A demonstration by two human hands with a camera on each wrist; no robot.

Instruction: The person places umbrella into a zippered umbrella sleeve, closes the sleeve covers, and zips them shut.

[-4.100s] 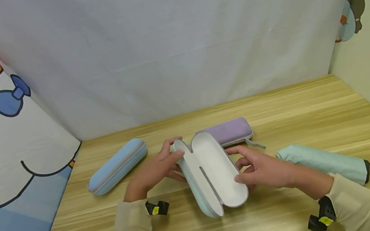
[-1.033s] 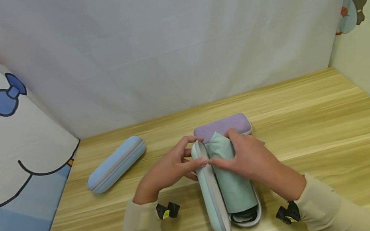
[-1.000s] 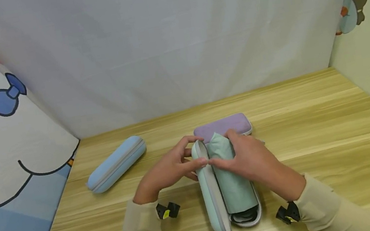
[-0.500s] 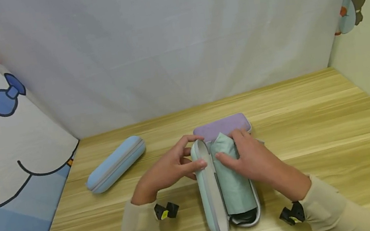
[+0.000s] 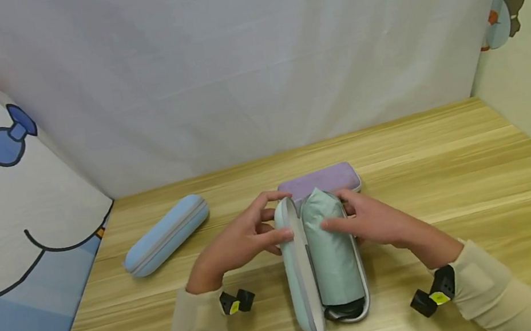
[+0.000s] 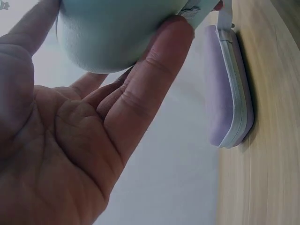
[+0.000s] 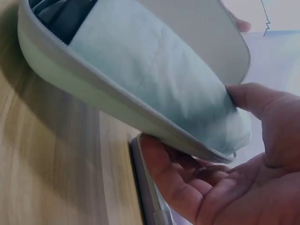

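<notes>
A mint-green hard zip case point(image 5: 295, 282) stands unfolded in front of me, its lid half upright on the left. In its right half lies a folded mint umbrella point(image 5: 336, 270), its black handle end point(image 5: 346, 310) toward me. My left hand point(image 5: 243, 238) holds the lid near the far end, thumb on the inner edge and fingers around the outer shell. On the other side my right hand point(image 5: 378, 220) grips the case's right wall. Its thumb point(image 7: 253, 98) presses on the umbrella, and its fingers point(image 7: 173, 176) curl beneath the case, as the right wrist view shows.
Just behind the mint case lies a purple zip case point(image 5: 322, 179), close to both hands' fingertips. A blue zip case point(image 5: 167, 236) rests at the left on the wooden table point(image 5: 454, 170). A white cloth point(image 5: 249, 64) hangs along the table's back edge.
The umbrella, earlier on the table at the right, now lies in the mint case. Within the last second my right hand has shifted from the umbrella to the case's right wall.
</notes>
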